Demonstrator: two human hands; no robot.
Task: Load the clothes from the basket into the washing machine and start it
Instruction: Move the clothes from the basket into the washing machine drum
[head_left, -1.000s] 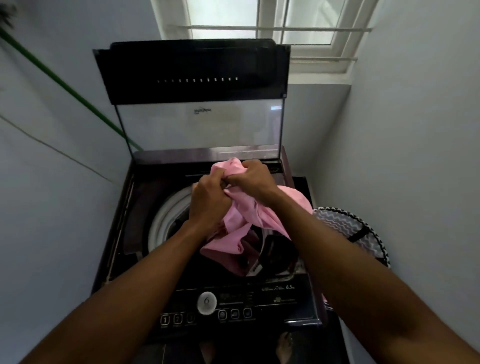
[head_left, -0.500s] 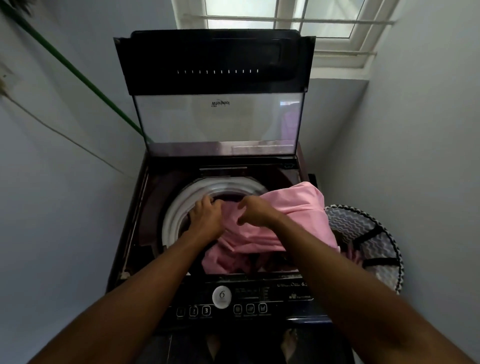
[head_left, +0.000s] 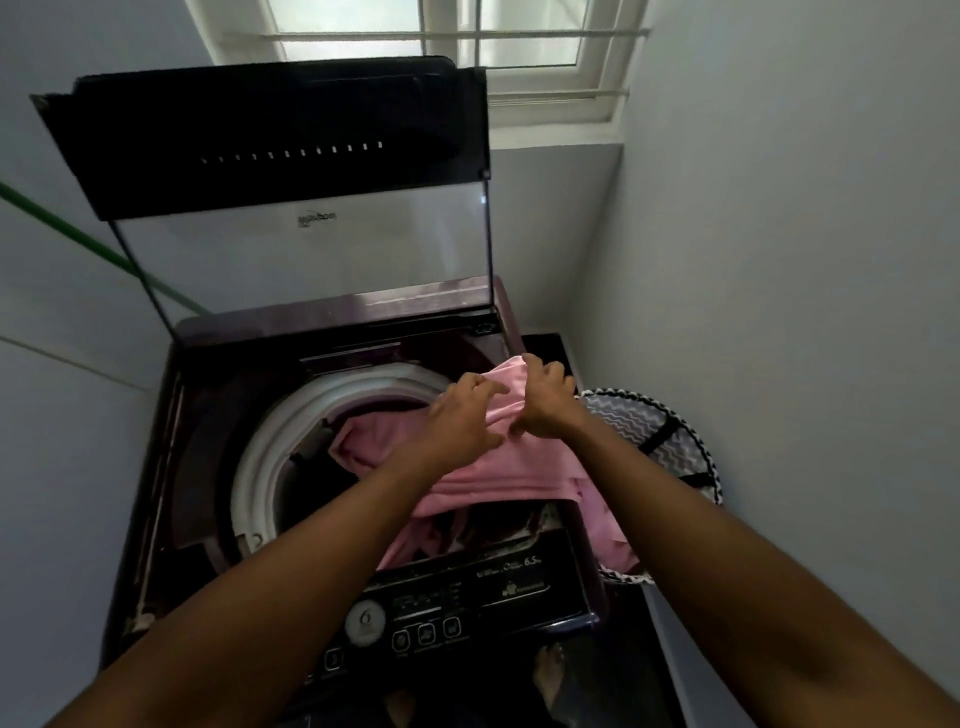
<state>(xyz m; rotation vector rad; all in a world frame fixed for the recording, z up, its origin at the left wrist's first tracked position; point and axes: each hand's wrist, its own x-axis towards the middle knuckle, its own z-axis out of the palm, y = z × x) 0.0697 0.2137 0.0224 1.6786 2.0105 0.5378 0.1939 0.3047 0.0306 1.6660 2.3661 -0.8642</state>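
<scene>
Two hands on one pink garment (head_left: 511, 475), over the right rim of the washing machine (head_left: 218, 457). Left hand (head_left: 460, 423) spread, fingers apart and curled, resting on the cloth without a clear pinch. Right hand (head_left: 545, 400) bunched at the cloth's top fold near the back right corner of the opening, fingers drawn together on the fabric. Garment only partly in: one end down inside the drum (head_left: 270, 447), the middle draped across the front right edge of the opening, the other end hanging outside the right side of the machine, toward the patterned basket (head_left: 670, 447) on the floor just beside it. Long axis of the cloth roughly from inside the drum on the left to the trailing end on the right. Trailing end below and in front of the right hand, so nearer that hand; drum mouth to the left, nearer the left hand. Likely next call: gather the hanging part leftward and down into the drum. Possible snag: cloth caught over the rim beside the control panel (head_left: 467, 603). Lid (head_left: 270, 135) upright at the back, well clear. Contents of the basket beyond this pink cloth impossible to tell.
</scene>
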